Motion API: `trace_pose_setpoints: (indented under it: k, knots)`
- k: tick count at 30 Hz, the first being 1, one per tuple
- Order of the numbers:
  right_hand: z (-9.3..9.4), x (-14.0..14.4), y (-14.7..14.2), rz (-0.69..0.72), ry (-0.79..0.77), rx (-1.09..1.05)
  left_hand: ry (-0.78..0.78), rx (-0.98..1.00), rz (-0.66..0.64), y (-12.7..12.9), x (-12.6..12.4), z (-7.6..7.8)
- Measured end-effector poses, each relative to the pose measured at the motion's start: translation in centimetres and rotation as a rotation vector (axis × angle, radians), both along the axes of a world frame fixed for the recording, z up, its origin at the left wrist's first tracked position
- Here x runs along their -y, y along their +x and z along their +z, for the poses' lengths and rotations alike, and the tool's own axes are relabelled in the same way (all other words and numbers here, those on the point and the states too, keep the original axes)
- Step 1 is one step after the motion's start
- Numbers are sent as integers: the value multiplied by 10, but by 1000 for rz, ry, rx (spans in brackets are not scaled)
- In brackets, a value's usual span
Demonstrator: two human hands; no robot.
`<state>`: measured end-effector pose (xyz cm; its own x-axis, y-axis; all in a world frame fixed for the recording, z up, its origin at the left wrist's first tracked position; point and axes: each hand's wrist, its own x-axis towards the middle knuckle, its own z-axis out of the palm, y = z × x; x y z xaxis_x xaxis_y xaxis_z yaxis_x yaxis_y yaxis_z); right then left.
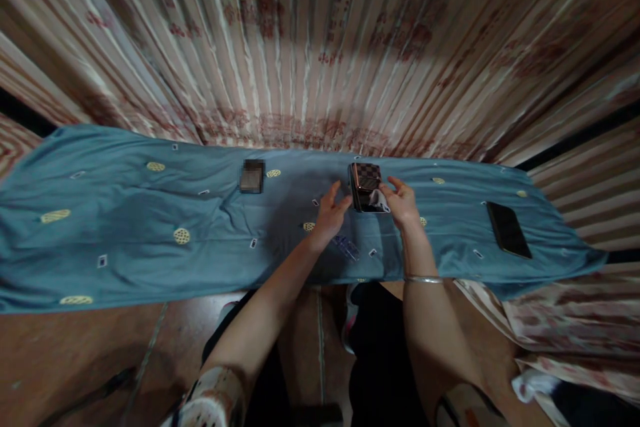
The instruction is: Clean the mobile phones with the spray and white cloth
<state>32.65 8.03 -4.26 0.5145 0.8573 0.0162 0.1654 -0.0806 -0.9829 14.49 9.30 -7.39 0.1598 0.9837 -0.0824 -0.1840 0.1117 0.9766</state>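
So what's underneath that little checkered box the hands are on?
The checkered box stands on the blue patterned cloth, held between the left hand and right hand. A bit of white shows at its lower right edge. Whatever the cloth covers below is hidden.

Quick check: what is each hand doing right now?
Left hand: open, fingertips at the checkered case, not gripping it.
Right hand: closed on the checkered case and a white cloth.
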Motion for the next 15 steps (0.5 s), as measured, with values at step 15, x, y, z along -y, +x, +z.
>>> trace_pose_setpoints:
  k: [15]
  knots:
    - [22,38,-132,621,-168,-576,161,-853,471,-170,-63,-1]
